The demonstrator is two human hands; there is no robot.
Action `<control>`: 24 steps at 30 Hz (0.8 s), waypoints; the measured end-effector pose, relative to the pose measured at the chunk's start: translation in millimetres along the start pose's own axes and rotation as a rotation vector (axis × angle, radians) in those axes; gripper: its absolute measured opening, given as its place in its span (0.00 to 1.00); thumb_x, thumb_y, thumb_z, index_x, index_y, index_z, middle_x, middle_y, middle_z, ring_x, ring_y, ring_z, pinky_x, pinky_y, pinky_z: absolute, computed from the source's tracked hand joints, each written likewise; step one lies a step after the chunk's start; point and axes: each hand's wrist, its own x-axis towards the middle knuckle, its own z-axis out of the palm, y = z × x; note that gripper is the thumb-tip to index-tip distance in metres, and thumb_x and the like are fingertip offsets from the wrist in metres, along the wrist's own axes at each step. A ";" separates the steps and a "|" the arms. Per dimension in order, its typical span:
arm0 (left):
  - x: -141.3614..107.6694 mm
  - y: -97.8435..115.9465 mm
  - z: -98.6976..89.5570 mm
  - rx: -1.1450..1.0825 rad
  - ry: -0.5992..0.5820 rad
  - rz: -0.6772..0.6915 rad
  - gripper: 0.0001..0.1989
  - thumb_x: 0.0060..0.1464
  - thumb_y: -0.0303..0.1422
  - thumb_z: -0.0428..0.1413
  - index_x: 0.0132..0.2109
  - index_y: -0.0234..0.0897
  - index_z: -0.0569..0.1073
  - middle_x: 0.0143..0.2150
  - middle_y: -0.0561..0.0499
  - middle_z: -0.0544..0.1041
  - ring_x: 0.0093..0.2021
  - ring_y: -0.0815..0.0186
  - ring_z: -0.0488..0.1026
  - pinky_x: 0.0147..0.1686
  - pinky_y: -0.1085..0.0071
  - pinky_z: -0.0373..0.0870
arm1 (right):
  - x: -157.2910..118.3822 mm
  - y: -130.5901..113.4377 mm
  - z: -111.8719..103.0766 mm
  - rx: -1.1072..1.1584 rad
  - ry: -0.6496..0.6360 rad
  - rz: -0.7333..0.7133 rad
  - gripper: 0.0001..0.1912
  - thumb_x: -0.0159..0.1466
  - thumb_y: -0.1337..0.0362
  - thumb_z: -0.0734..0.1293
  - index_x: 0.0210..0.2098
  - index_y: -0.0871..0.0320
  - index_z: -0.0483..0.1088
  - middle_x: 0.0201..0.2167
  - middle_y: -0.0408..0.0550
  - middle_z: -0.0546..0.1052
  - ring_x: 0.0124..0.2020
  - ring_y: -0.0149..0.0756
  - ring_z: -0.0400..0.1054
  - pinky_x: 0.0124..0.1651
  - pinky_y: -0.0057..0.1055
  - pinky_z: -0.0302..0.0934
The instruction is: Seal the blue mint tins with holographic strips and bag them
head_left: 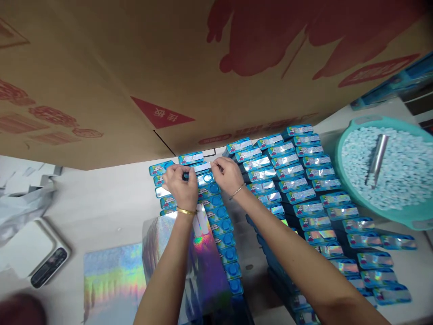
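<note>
Standing at far left, a white scale [35, 253] is seen. By the left hand [182, 184], a silvery strip [202, 167] is pinched over blue tins [219, 213] (contact with them cannot be told); its other end is pinched by the right hand [228, 177]. Farther right, pale tablets [406, 167] are held in a turquoise basin [379, 215].

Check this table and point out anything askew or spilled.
One blue rectangular pack with a shiny strip juts out at the far right, past its neighbours in the rows of similar blue packs, breaking their line. I see no spill around the turquoise plastic basin.
</note>
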 end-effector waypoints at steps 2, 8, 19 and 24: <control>-0.2 0.7 2.7 0.062 -0.035 -0.010 0.05 0.52 0.33 0.58 0.30 0.38 0.73 0.42 0.47 0.73 0.49 0.52 0.66 0.50 0.50 0.58 | 1.1 5.7 3.7 -0.003 -0.009 0.013 0.13 0.63 0.64 0.60 0.21 0.56 0.63 0.23 0.44 0.67 0.30 0.36 0.61 0.36 0.31 0.54; 4.4 4.2 -2.3 0.176 -0.077 -0.086 0.18 0.46 0.35 0.62 0.44 0.36 0.68 0.48 0.42 0.68 0.52 0.46 0.64 0.50 0.48 0.59 | -5.1 11.5 10.1 0.197 0.007 0.186 0.08 0.61 0.61 0.65 0.36 0.58 0.73 0.22 0.40 0.66 0.26 0.32 0.60 0.32 0.29 0.56; 9.2 -1.6 -18.5 0.122 -0.163 -0.054 0.23 0.50 0.36 0.59 0.53 0.37 0.66 0.53 0.39 0.67 0.55 0.45 0.63 0.52 0.47 0.60 | -36.6 -13.2 -4.3 -0.241 -0.066 -0.018 0.21 0.70 0.55 0.55 0.51 0.58 0.72 0.44 0.55 0.72 0.43 0.43 0.62 0.45 0.38 0.56; -13.1 -38.8 -75.3 0.029 -0.421 0.424 0.10 0.62 0.32 0.47 0.44 0.39 0.72 0.42 0.47 0.74 0.45 0.60 0.69 0.47 0.61 0.64 | -82.3 -53.8 -15.9 -0.344 -0.170 -0.251 0.20 0.71 0.59 0.55 0.58 0.56 0.66 0.48 0.54 0.71 0.44 0.43 0.61 0.43 0.38 0.53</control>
